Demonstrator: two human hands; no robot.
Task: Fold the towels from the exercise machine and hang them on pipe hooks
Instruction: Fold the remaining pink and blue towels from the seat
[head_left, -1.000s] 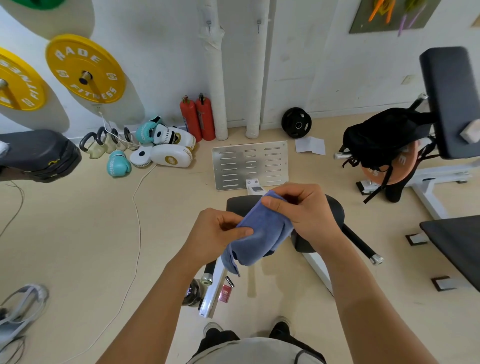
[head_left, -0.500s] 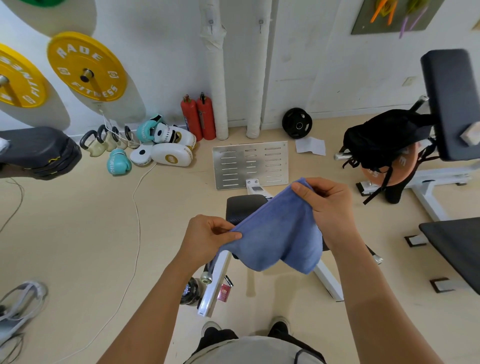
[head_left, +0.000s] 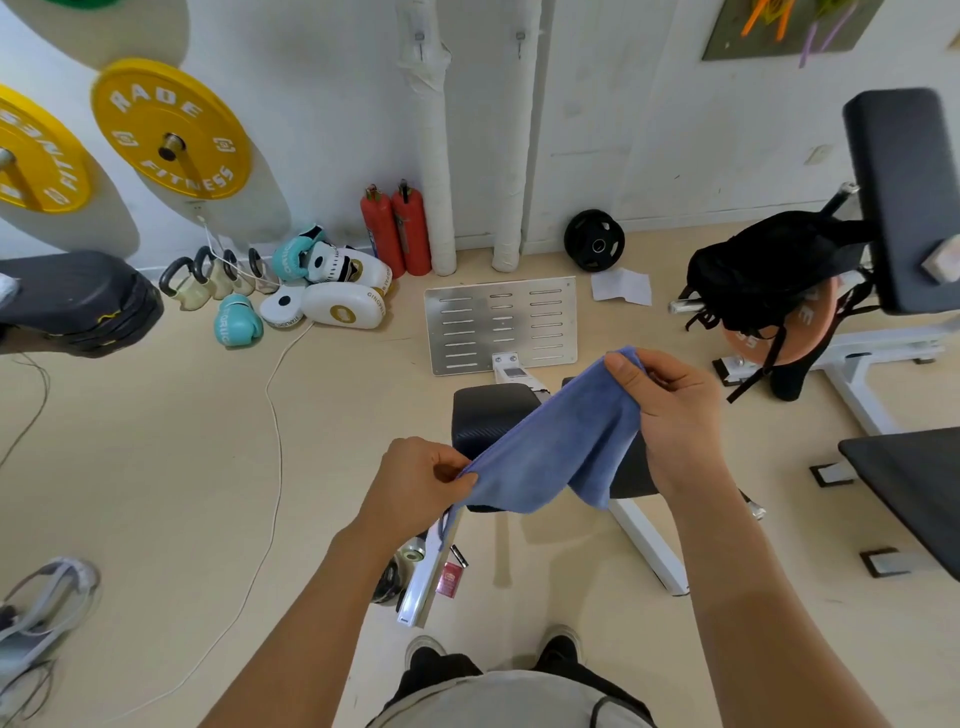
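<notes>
Both hands' grip pinches blue towel (head_left: 558, 447), left hand (head_left: 415, 480) and right hand (head_left: 670, 410) now farther apart.

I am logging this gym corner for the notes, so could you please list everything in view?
towel: 1, blue, stretched between both hands
weight plates: 2, yellow, on the left wall
weight plate: 1, black, against the wall
fire extinguishers: 2, red, beside the pipes
pipes: 2, white, on the wall
boxing gloves: 2, teal, floor left
kettlebells: about 4, pale, by the wall
metal plate: 1, silver, floor centre
backpack: 1, black, on the right machine
left hand: pinches the towel's lower corner
right hand: pinches the upper corner
</notes>
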